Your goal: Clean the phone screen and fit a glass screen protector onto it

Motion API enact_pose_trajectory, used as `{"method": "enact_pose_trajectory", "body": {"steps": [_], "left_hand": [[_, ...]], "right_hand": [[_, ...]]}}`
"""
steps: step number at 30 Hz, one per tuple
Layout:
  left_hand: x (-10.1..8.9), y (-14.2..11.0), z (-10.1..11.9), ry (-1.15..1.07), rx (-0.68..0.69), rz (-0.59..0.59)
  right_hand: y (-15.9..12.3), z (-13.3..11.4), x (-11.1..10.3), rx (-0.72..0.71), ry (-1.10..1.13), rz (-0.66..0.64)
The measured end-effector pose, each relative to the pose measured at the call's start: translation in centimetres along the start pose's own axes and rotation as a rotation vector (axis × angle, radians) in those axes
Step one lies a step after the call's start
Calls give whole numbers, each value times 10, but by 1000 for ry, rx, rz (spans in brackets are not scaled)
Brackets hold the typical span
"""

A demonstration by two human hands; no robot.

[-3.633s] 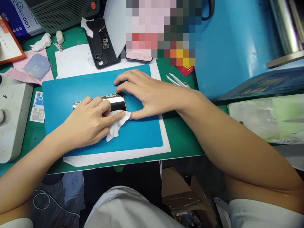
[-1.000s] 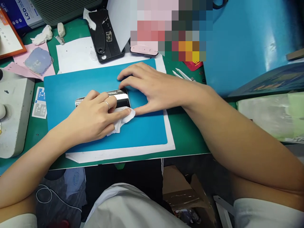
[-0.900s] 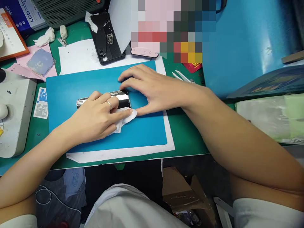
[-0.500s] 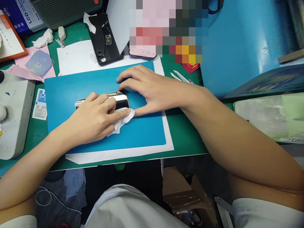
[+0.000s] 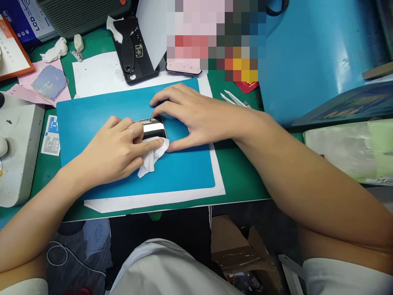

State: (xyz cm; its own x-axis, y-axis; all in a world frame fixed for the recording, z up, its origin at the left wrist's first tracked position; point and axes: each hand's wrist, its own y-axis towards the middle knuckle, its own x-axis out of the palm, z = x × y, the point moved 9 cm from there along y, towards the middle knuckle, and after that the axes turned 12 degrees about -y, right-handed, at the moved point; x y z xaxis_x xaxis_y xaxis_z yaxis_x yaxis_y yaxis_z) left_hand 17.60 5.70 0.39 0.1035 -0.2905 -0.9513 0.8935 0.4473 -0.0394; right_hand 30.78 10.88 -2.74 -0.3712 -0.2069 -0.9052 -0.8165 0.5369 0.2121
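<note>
A phone (image 5: 154,126) with a glossy, reflecting face lies on the blue mat (image 5: 184,172). My left hand (image 5: 115,149) covers its left part and presses a white wipe (image 5: 150,159) along the near edge with the outstretched index finger. The wipe hangs loosely onto the mat below that hand. At the phone's right end, my right hand (image 5: 196,116) steadies it, with a fingertip at the far edge and the thumb by the near corner, touching the wipe. The phone's left end is mostly hidden under my left hand.
Behind the mat lie a black phone part (image 5: 144,65) with a black scraper (image 5: 129,45) on it, and a pink-edged phone (image 5: 184,67). White tweezers (image 5: 235,98) are at the right. A white device (image 5: 21,151) stands left, near wipe packets (image 5: 50,137).
My left hand has slid slightly left along the phone, drawing the wipe with it, and covers more of the phone's left end. My right thumb has shifted slightly left; that hand otherwise stays put.
</note>
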Motion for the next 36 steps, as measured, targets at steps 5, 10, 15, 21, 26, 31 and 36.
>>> {"method": "enact_pose_trajectory", "body": {"steps": [5, 10, 15, 21, 26, 31, 36], "left_hand": [[2, 5, -2, 25, -19, 10], [2, 4, -2, 32, -27, 24], [5, 6, -3, 40, -37, 4], [-11, -9, -21, 68, -98, 20], [-24, -22, -51, 2, -213, 107], [-26, -29, -75, -128, -317, 201], [-44, -61, -100, 39, -546, 154]], "right_hand": [[0, 1, 1, -12, 5, -7], [0, 2, 1, 0, 14, 4], [0, 1, 1, 11, 17, -14], [-1, 2, 1, 38, 27, -13], [-2, 3, 4, 45, 33, -21], [-3, 8, 5, 79, 59, -10], [3, -3, 1, 153, -4, -11]]}}
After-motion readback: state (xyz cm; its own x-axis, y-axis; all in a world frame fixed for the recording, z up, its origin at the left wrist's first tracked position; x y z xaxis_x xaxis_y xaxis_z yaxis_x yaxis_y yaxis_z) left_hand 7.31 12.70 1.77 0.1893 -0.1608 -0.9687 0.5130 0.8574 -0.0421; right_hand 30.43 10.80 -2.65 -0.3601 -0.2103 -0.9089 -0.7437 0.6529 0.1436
